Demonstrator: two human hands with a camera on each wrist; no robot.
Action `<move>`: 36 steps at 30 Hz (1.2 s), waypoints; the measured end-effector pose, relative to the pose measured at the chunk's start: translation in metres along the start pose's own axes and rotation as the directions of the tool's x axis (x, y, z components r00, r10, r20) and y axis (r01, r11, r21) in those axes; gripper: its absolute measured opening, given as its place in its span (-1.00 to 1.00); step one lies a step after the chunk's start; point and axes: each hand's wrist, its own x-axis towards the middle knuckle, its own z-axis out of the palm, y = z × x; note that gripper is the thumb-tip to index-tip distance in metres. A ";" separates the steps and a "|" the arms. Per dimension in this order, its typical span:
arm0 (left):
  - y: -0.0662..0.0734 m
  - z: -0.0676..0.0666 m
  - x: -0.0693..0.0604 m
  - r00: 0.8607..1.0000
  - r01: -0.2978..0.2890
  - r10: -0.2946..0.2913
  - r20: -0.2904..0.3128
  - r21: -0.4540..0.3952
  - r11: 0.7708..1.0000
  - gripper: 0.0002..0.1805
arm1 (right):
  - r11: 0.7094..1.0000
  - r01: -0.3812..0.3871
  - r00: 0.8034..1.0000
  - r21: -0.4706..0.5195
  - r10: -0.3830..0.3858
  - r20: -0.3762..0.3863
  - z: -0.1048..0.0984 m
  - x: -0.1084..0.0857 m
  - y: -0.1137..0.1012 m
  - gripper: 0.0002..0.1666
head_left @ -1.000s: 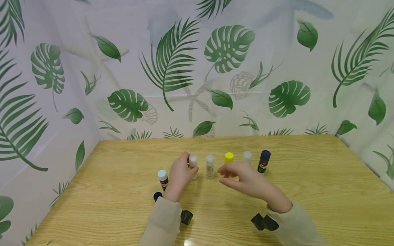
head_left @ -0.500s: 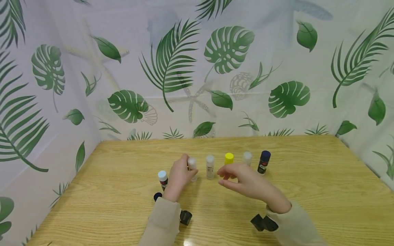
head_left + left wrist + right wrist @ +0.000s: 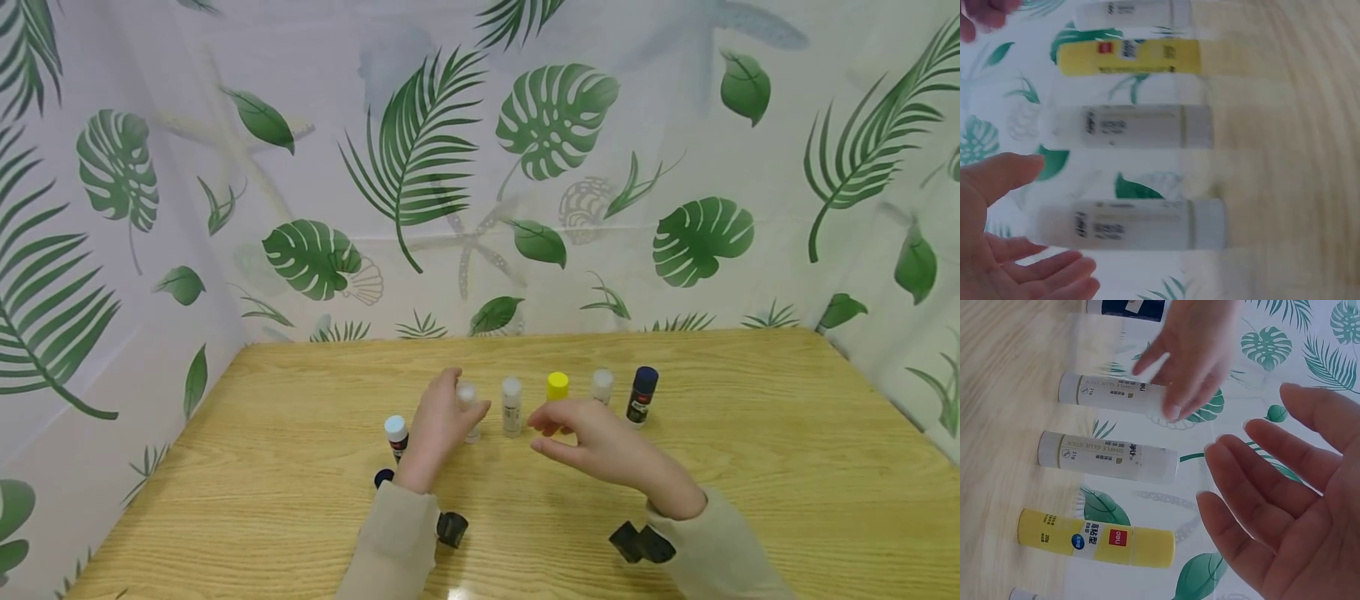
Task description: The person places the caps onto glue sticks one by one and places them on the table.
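Observation:
My left hand (image 3: 435, 425) is around the leftmost white glue stick (image 3: 1135, 225) of a row, its thumb and fingers spread apart. In the left wrist view that stick stands upright on the table, its cap end near the fingers. Beside it stands a second white glue stick (image 3: 512, 408). My right hand (image 3: 600, 442) hovers with relaxed, bent fingers in front of a yellow glue stick (image 3: 1097, 537) and holds nothing. In the head view it partly hides the yellow stick and another white glue stick (image 3: 602, 385).
At the row's right end stands a dark glue stick with a navy cap (image 3: 642, 396). By the left forearm are a dark stick with a white cap (image 3: 397, 433) and a navy cap (image 3: 383, 477), mostly covered by the sleeve. A leaf-patterned cloth (image 3: 480, 275) hangs behind the wooden table (image 3: 787, 450).
The left hand's fingers and thumb have parted from the leftmost white glue stick, which shifted slightly toward me earlier and now stands still. The right hand has stayed almost in place.

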 end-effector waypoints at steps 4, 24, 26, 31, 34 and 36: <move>0.011 -0.005 -0.008 0.995 -0.094 0.094 -0.020 0.015 0.995 -0.32 | 0.996 0.006 0.998 -0.084 -0.011 -0.056 0.001 -0.003 0.000 -0.69; 0.007 -0.021 -0.048 0.813 -0.581 0.514 0.273 0.333 0.742 -0.18 | 0.949 0.045 0.969 -0.311 -0.117 -0.216 0.005 -0.013 0.008 -0.37; 0.007 -0.021 -0.048 0.825 -0.564 0.497 0.269 0.350 0.748 -0.20 | 0.949 0.043 0.971 -0.313 -0.114 -0.211 0.006 -0.014 0.007 -0.39; 0.006 -0.024 -0.047 0.846 -0.533 0.485 0.222 0.386 0.753 -0.27 | 0.942 0.049 0.969 -0.331 -0.125 -0.212 0.006 -0.014 0.007 -0.44; 0.004 -0.026 -0.045 0.852 -0.521 0.491 0.179 0.373 0.768 -0.31 | 0.940 0.052 0.967 -0.336 -0.132 -0.218 0.006 -0.013 0.007 -0.47; 0.002 -0.028 -0.044 0.855 -0.516 0.495 0.156 0.358 0.778 -0.33 | 0.943 0.050 0.967 -0.330 -0.128 -0.219 0.007 -0.013 0.007 -0.49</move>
